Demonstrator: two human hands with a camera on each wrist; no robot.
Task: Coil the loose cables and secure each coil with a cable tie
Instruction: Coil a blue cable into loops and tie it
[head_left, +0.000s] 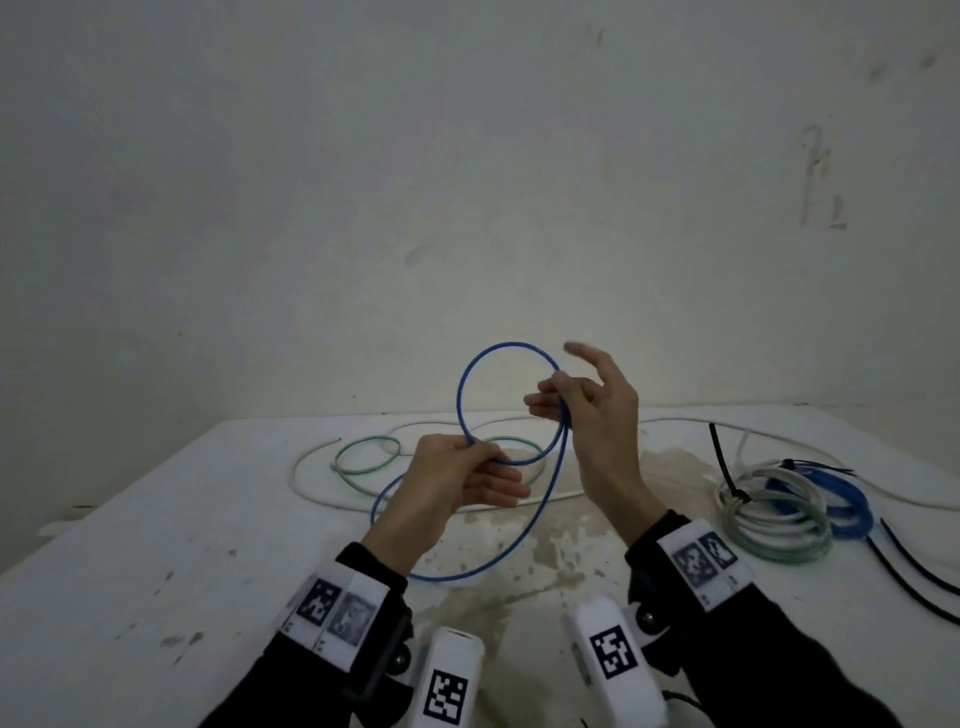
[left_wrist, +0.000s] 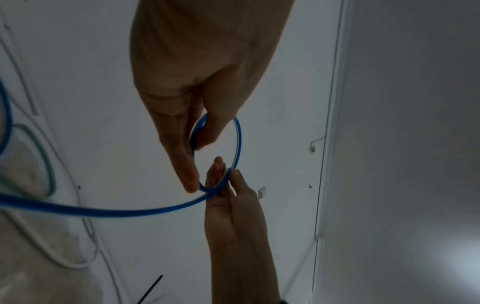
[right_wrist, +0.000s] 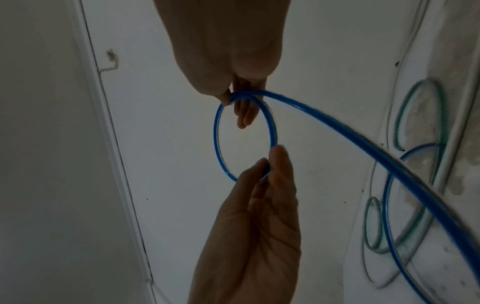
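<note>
Blue plastic-sheathed cable (head_left: 470, 374), one loop pinched by left hand (head_left: 457, 480) and right hand (head_left: 597, 415); could spring open if either pinch loosens.

Glossy blue plastic-sheathed cable (head_left: 459, 384); matt white tabletop (head_left: 208, 519), stained and scuffed

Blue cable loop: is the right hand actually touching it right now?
Touching. The head view shows the right hand pinching the blue cable at the loop's right side; the right wrist view shows fingers on it.
</note>
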